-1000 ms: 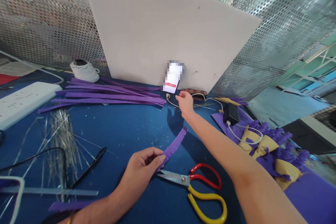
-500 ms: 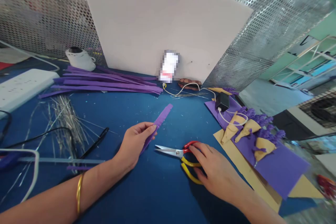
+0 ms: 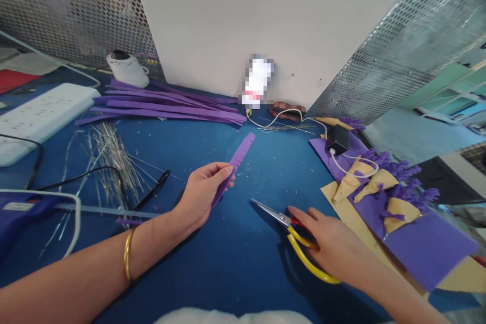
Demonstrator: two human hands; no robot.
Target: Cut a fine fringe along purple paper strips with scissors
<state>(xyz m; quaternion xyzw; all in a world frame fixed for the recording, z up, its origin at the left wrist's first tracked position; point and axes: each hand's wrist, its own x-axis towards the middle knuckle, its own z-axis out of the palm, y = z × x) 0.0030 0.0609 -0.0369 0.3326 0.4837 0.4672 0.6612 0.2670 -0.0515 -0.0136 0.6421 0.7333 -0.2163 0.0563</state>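
Between the thumb and fingers of my left hand is a purple paper strip, its upper end pointing up and to the right. My right hand grips scissors with red and yellow handles. Their blades look closed and point up-left toward the strip, without touching it. Some fingers of my right hand are hidden behind the handles. Farther back lies a bundle of purple strips.
A white power strip, thin wires and a hot glue gun are at left. A phone leans on a white board. Purple flowers in tan cones and a black adapter are at right.
My right hand has lifted the scissors and moved right with them; their blades have come together. My left hand still holds the strip. The view has shifted, with background things now lying farther right.
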